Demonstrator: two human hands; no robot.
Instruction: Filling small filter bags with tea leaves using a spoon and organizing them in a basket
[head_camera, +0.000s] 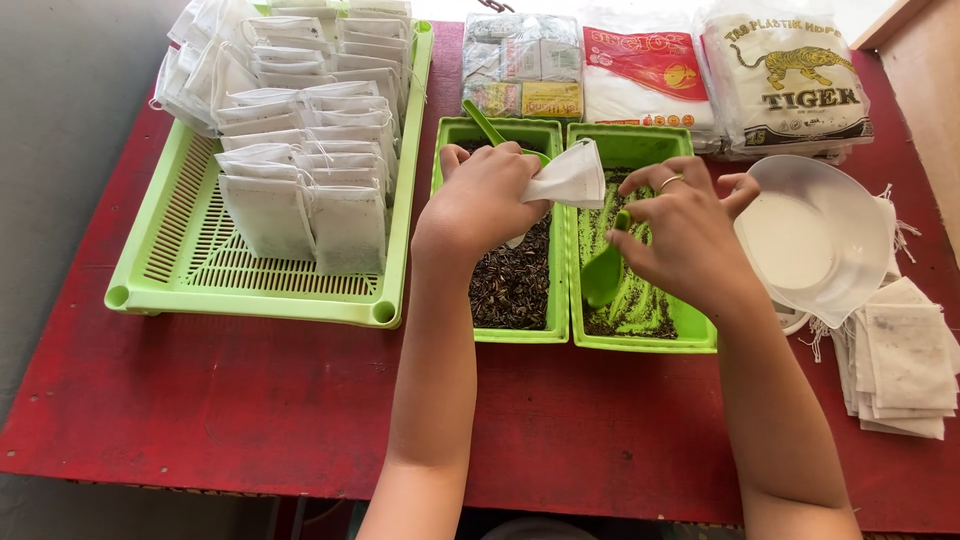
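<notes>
My left hand (480, 205) holds a small white filter bag (568, 177) above the seam between two green trays. My right hand (685, 235) grips a green plastic spoon (604, 272) whose bowl points down over the right tray (700, 338), which holds green powder. The left tray (512, 336) holds dark dried leaves, and a second green spoon (487, 125) rests at its far end. The bag's mouth faces my right hand.
A large green slotted tray (180, 262) with rows of several filled white bags sits at left. A white bowl (815, 240) and a stack of empty bags (905, 365) lie at right. Plastic-wrapped packets (650, 70) line the far edge of the red table (250, 400).
</notes>
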